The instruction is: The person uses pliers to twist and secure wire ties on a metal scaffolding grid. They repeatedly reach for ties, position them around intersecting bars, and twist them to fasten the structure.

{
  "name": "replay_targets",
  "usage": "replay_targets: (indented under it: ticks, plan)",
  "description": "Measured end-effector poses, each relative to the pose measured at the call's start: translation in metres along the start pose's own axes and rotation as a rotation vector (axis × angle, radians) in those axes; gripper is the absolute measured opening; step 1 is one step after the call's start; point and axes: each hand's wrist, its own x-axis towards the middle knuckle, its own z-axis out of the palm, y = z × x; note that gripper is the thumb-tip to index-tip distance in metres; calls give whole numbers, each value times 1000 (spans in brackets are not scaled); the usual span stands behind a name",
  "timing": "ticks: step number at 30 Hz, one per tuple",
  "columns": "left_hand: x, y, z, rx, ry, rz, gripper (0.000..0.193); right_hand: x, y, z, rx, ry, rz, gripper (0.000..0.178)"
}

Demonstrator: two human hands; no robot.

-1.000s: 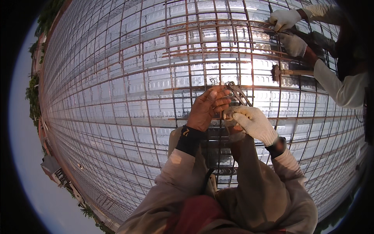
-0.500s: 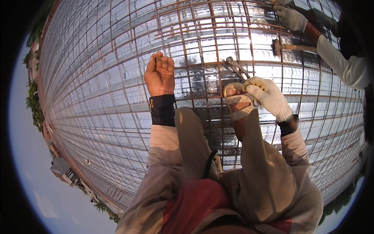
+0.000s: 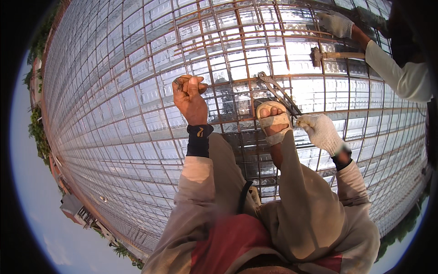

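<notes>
My left hand point(image 3: 190, 99), bare with a dark band at the wrist, is raised over the rebar mesh point(image 3: 137, 93). Its fingers are curled in and the thumb presses against them; whatever they may hold is too small to make out. On my right hand point(image 3: 320, 132) is a white knit glove. Its fingers are closed at the handle ends of a pair of pincers point(image 3: 273, 87), whose jaws point away to the upper left above the mesh. Just left of that hand, my sandalled foot point(image 3: 275, 122) rests on the mesh, below the pincers.
Shiny ribbed metal decking point(image 3: 310, 91) lies beneath the bars. At the upper right, a co-worker's gloved hand point(image 3: 336, 23) is over the mesh. Below that arm lies a hammer point(image 3: 344, 55) with a wooden handle. Extra loose-looking rods point(image 3: 219, 41) cross the mesh farther off.
My left hand has turned from palm-up with loosely bent fingers to a closed pinch, shifting slightly nearer. My right hand has moved nearer and right, gripping farther down the pincers' handles.
</notes>
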Motion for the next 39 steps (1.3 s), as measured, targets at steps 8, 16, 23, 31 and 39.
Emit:
replay_targets:
  ticks: [8,16,23,31,39]
  plan:
    - [-73,-10,68,-176,-241,-518,11,-8,-5,-62,-620,111,127,72]
    - [-80,5,110,-332,-336,-711,31,94,-52,-19,110,18,-149,50]
    - [-15,-2,59,-167,-279,-555,34,219,-68,-36,-151,536,-414,26]
    - [3,-23,-30,14,190,-574,29,390,-64,-83,-402,763,-630,21]
    - [-1,126,-152,477,382,-536,30,399,-48,-79,-327,735,-635,22]
